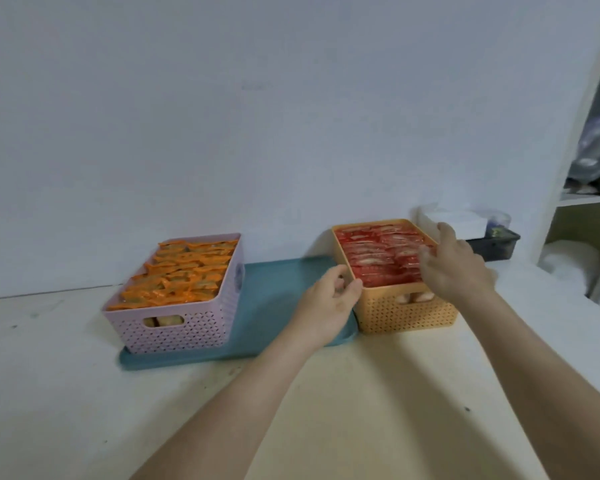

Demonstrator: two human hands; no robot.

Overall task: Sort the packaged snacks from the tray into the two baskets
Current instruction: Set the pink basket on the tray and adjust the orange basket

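Note:
A pink basket [187, 332] full of orange snack packets [180, 275] stands on the left part of the teal tray [274, 282]. An orange basket [406, 313] full of red snack packets [374, 258] stands at the tray's right edge. My left hand [329, 303] has its fingers curled at the orange basket's front left corner, touching the rim. My right hand [454, 265] lies over the basket's right side, fingers on the red packets. I cannot tell whether it holds one.
The white table [360, 393] runs up to a white wall. Behind the orange basket stand a white box [451, 218] and a dark tub [496, 244]. A white shelf unit [582, 202] rises at the right.

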